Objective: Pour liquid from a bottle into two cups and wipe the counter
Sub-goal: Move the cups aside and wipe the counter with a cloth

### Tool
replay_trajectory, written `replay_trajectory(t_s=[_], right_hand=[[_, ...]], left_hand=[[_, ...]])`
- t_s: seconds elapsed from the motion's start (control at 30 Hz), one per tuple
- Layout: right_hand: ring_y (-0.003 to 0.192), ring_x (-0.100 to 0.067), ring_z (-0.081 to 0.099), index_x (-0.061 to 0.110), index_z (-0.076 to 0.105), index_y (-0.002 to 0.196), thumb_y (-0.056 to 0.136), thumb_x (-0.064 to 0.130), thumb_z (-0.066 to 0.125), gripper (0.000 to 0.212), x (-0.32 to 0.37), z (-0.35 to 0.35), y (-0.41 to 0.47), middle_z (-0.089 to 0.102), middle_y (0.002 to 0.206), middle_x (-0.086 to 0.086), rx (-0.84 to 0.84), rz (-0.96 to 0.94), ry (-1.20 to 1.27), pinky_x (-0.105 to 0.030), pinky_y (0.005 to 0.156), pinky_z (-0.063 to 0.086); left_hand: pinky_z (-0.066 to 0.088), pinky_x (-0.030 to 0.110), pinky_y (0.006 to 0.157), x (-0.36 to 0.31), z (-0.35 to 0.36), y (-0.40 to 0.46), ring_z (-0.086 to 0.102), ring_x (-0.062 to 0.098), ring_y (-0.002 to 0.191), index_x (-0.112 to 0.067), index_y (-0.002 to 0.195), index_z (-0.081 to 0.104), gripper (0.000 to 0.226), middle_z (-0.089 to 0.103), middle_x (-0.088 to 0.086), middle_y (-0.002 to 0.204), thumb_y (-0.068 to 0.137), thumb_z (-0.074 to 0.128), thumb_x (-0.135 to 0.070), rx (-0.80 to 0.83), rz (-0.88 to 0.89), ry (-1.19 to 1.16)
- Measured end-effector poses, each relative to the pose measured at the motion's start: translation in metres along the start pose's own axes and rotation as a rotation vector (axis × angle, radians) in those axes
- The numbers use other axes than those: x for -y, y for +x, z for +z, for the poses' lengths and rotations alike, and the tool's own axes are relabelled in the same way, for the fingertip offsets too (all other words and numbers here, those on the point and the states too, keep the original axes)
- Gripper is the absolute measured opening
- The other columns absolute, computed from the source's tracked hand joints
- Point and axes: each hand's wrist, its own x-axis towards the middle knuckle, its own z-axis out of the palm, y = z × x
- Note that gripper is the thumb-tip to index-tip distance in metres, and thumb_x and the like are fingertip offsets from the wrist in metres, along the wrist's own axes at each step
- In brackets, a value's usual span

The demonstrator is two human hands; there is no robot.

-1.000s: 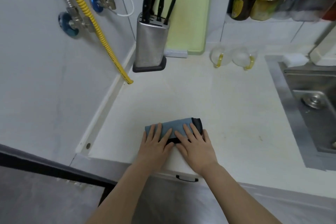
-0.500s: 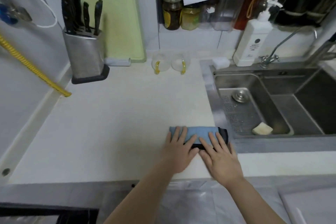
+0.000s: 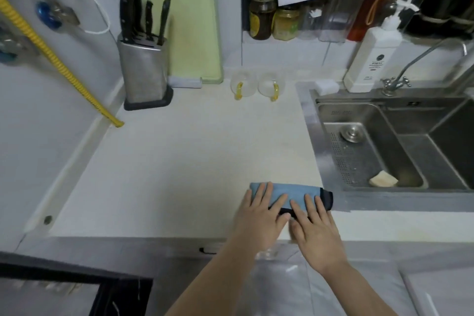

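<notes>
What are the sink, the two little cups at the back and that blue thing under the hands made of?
The sink looks like brushed stainless steel: grey, with dull reflections. The two cups seem to be clear glass or plastic with yellow handles; which one, I cannot tell. The blue cloth looks like soft matte fabric, folded, with a dark edge.

The person shows two bare forearms, with no sleeve on either one as far as the lower edge of the view. The left hand [image 3: 259,220] and the right hand [image 3: 316,228] wear no glove. No ring, watch or bracelet can be seen on the fingers or the wrists. The fingernails look short and plain.
</notes>
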Motion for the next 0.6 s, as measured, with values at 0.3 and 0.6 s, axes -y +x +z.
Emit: replay_trajectory(t_s=[0.3,0.6], right_hand=[[0.146,-0.023,-0.013,0.033,0.009,0.149,0.1,0.041,0.019,0.05,0.166,0.039,0.023,-0.003,0.16,-0.004,0.053,-0.275,-0.009,-0.04,0.118,-0.002],[0.146,-0.025,-0.011,0.031,0.014,0.149,0.099,0.04,0.024,0.052,0.316,0.075,0.041,-0.001,0.16,-0.006,0.134,-0.458,-0.068,-0.048,0.117,0.0]], left_hand=[[-0.007,0.045,0.117,0.154,-0.008,-0.089,-0.012,0.02,0.147,-0.034,0.15,0.002,0.057,-0.011,0.004,0.16,0.097,0.011,-0.055,0.036,-0.286,-0.011],[-0.015,0.042,0.115,0.28,-0.015,-0.173,-0.016,0.019,0.146,-0.038,0.147,-0.011,0.056,-0.017,0.004,0.159,0.098,0.011,-0.054,0.085,-0.524,-0.048]])
